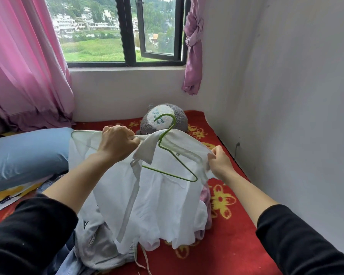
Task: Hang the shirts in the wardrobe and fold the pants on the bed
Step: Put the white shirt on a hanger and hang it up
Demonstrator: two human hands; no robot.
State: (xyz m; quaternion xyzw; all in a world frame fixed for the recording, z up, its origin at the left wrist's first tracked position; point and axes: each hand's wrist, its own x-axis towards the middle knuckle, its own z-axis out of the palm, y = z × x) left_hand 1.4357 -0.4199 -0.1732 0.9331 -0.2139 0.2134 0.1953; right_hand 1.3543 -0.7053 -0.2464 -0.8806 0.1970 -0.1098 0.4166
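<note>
Slippage is the main worry: the white shirt (153, 195) is held up above the bed (236, 225) with a green hanger (167, 133) only partly inside it. The hanger's right end shows bare green against the cloth, so that shoulder looks not yet seated. The left hand (117, 143) is closed in a fist round the bunched collar area. The right hand (220, 161) pinches the fabric edge at the far shoulder. If the right hand pulls the cloth across too hard, the hanger could tip and drop out of the neck, or the thin fabric could snag on the wire end. The shirt's hem trails onto the heap below — a grey garment (93, 241), something pink (205, 197) and denim (72, 262) — and lifting away could drag pieces off the bed.

No basket or box is in view, and neither is the wardrobe; the clothes lie loose on the red blanket, with a plush toy (182, 116) and a blue pillow (28, 155) behind.
</note>
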